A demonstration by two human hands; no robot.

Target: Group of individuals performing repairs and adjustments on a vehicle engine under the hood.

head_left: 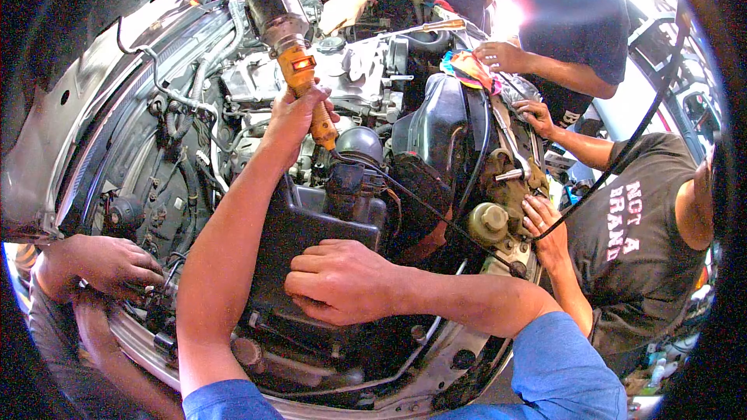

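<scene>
My left hand (299, 120) reaches forward over the engine bay, its fingers wrapped round the yellow handle of a work lamp (297, 66). The lamp's dark, rounded head points up and away from me, and a small window on the handle glows orange. From the handle's lower end a black cord (424, 206) runs off to the right. My right hand (342, 280) is curled into a loose fist over a black plastic housing (311, 222), with nothing visible in it. Beyond the lamp lies the silver-grey engine (338, 66).
At the left, a co-worker's hand (117, 264) rests near the front edge. Other people's hands (548, 222) line the right fender, beside a ratchet (510, 144), a colourful cloth (467, 70) and a round reservoir (489, 223). Another person's hand (342, 12) reaches in from the back; a screwdriver (443, 25) lies nearby.
</scene>
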